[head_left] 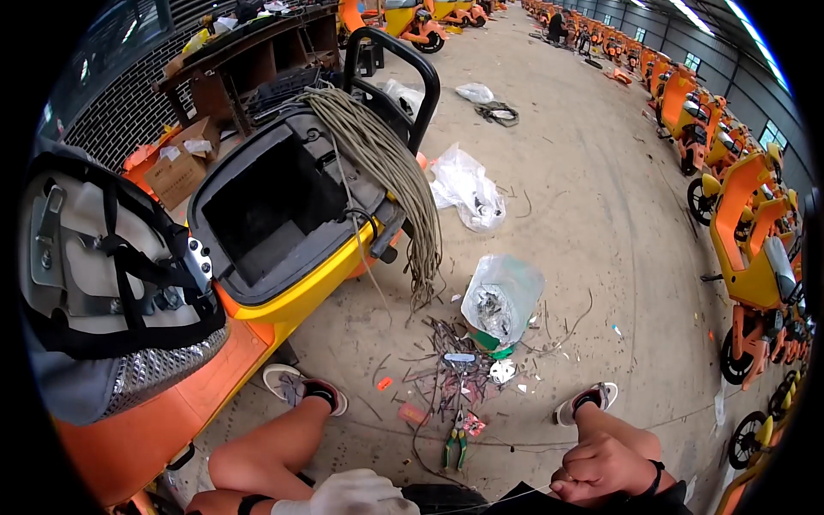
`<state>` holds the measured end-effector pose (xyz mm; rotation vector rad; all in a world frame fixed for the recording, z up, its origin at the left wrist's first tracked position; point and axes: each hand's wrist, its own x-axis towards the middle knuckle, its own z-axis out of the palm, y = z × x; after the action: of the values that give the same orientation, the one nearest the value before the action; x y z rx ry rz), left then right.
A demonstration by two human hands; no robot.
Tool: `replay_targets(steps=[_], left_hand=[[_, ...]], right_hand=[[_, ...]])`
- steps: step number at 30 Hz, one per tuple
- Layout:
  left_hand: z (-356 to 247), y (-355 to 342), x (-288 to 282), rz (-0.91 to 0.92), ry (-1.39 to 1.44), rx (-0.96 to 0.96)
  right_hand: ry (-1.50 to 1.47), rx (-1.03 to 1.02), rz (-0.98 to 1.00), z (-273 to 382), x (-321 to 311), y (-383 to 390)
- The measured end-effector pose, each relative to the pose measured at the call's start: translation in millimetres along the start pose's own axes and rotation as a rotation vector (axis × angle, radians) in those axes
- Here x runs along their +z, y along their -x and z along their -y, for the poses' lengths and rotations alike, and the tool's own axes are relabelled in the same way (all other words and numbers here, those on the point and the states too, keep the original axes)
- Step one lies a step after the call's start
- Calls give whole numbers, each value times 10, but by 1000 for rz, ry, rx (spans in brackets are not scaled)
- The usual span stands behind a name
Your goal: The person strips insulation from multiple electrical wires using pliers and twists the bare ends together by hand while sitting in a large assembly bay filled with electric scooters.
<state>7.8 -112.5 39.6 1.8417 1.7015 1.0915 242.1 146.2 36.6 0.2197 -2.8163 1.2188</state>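
My left hand (pixel 365 495), in a white glove, is at the lower edge with its fingers curled and partly cut off by the frame. My bare right hand (pixel 601 468) is closed in front of my right knee, pinching a thin pale wire (pixel 493 501). That wire runs across my lap toward the gloved fingers, which seem closed on its other end. On the floor between my feet lie green-handled pliers (pixel 456 446), close to a heap of dark wire scraps (pixel 446 369).
At left stands a yellow-orange scooter with its seat (pixel 163 369) raised and its storage box (pixel 206 193) uncovered. A bundle of grey-green cord (pixel 378 159) hangs over it. Plastic bags (pixel 506 300) lie ahead. Orange scooters (pixel 747 232) line the right side; a cluttered workbench (pixel 249 51) stands far left.
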Motion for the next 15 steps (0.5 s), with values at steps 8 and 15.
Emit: replay_targets(steps=[8,15], left_hand=[[-38,-38,-38,-8,-39,-7],[18,-16,-18,48,-26,-59]], right_hand=[[9,32,-71,-42,14,142],[7,53,-70,-81,37,280]])
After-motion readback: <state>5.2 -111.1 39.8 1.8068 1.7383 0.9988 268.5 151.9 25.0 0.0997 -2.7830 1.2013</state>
